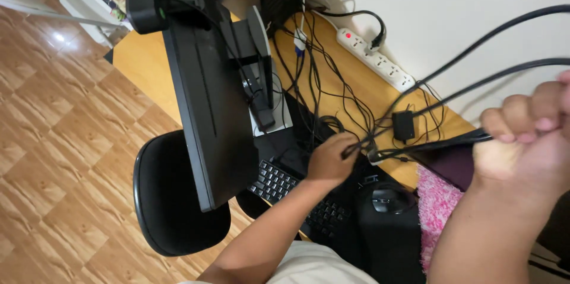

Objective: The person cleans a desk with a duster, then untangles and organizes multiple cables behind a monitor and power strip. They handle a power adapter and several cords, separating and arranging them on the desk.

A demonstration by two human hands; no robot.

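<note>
Cables (380, 141) stretch taut between our left hand (330, 159) and right hand (525, 144), both grips clamped on them; pulling harder could unplug the power strip (374, 58) at upper centre.

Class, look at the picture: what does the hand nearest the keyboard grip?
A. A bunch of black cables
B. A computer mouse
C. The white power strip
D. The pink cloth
A: the left hand is closed around a bunch of black cables just above the keyboard, while the mouse lies untouched.
</note>
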